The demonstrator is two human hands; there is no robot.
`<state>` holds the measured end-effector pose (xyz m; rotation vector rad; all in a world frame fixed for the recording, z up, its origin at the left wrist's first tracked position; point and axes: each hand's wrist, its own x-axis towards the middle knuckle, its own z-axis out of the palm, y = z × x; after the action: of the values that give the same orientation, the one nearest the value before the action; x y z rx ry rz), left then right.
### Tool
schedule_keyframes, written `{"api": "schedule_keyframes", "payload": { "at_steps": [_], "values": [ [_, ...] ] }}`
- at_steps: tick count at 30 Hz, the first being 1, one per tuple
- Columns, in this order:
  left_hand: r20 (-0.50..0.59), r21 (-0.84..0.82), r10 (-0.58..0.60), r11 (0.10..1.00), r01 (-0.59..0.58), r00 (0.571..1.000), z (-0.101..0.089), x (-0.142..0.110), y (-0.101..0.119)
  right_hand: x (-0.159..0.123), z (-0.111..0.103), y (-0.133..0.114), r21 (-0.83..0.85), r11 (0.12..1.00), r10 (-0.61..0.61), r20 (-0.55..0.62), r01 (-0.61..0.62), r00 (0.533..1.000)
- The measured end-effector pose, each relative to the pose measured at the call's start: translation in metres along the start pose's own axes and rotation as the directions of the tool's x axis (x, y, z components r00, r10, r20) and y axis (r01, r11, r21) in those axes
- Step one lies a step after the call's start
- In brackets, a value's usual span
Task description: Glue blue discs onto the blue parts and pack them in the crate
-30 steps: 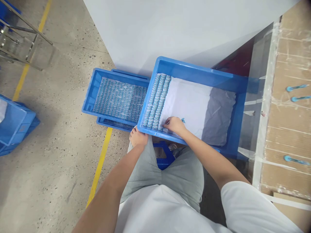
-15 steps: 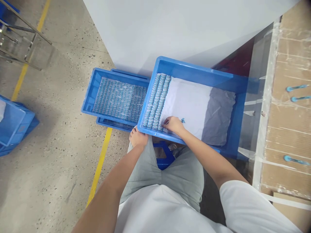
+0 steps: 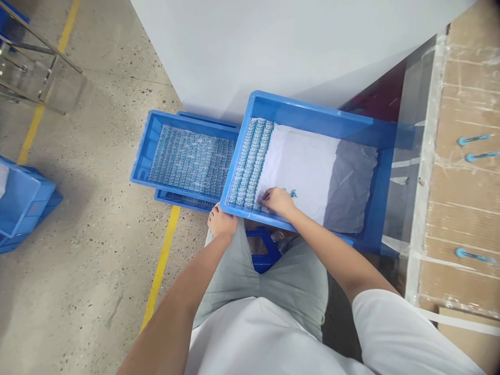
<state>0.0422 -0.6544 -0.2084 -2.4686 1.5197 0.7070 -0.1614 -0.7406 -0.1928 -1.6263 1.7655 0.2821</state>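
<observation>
Inside the large blue bin (image 3: 312,105), small blue-and-white parts (image 3: 250,161) stand in packed rows along the left wall. A white sheet (image 3: 300,161) covers the floor beside them. My right hand (image 3: 277,202) is closed in a pinch at the near end of the rightmost row; its fingertips hide whatever is between them. A few loose blue pieces (image 3: 292,193) lie on the sheet just beyond that hand. My left hand (image 3: 223,221) rests by my knee at the bin's near left corner, fingers bent and pressed together, their tips partly hidden.
Left of the bin, a blue crate (image 3: 141,151) full of similar rows sits on another crate. More blue bins (image 3: 29,200) stand at far left, near a metal frame (image 3: 50,73). A cardboard surface (image 3: 464,208) with several blue pieces is at right; a white panel (image 3: 292,47) rises behind.
My right hand stays almost in place, its pinch shifting only slightly. More of the loose blue pieces shows beside it. The left hand has not visibly moved.
</observation>
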Motion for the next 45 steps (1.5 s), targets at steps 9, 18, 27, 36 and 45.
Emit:
{"api": "schedule_keyframes", "payload": {
  "at_steps": [9,18,27,36,45],
  "values": [
    [-0.003,-0.002,-0.006,1.0,0.006,1.0,0.0,0.0,0.0,-0.002,-0.002,-0.003,0.004,1.0,0.007,0.005,-0.007,1.0],
    [0.001,-0.001,-0.007,1.0,0.007,1.0,0.002,0.001,0.001,-0.003,-0.001,-0.004,0.008,1.0,0.003,0.012,-0.003,1.0],
    [-0.003,-0.005,0.003,1.0,-0.003,1.0,0.003,0.001,-0.002,-0.002,-0.038,0.018,0.074,0.995,0.081,-0.127,-0.072,0.989],
    [0.001,-0.019,0.008,1.0,-0.008,1.0,-0.001,0.0,0.001,0.003,-0.056,0.063,-0.06,0.996,-0.07,-0.161,0.061,0.984],
    [0.02,-0.013,-0.002,1.0,0.002,1.0,0.0,0.0,0.0,0.008,-0.035,0.047,-0.152,0.987,0.042,-0.109,-0.058,0.993]
  ]
}}
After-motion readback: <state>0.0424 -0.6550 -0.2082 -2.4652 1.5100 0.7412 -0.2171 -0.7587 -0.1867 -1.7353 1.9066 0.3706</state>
